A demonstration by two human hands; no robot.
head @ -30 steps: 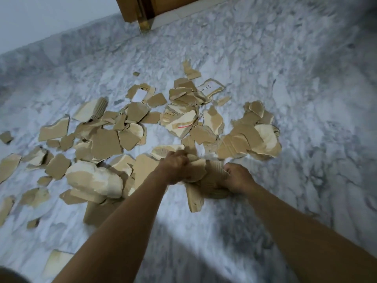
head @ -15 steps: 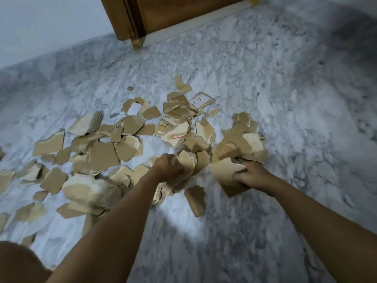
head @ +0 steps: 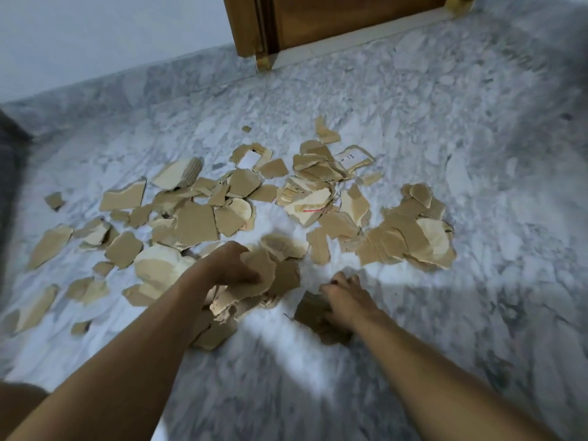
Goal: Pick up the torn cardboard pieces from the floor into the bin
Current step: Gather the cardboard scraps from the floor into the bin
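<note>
Several torn brown cardboard pieces [head: 197, 224] lie scattered over the marble floor [head: 445, 154], in a band from the left edge to a heap [head: 410, 240] at the right. My left hand [head: 232, 265] grips a bunch of cardboard pieces [head: 267, 281] just above the floor, near the middle. My right hand [head: 345, 296] is lower and to the right, its fingers curled round a darker cardboard piece [head: 313, 313] that lies against the floor. No bin is in view.
A wooden door and frame [head: 318, 20] stand at the top, with a pale wall [head: 95, 36] to their left. A dark blurred shape [head: 9, 173] sits at the left edge. Bare marble floor spreads on the right and in the foreground.
My hands have moved apart: the right hand dropped down and toward me onto a piece on the floor. The left hand still holds its bunch. The camera tilted up, showing more of the door.
</note>
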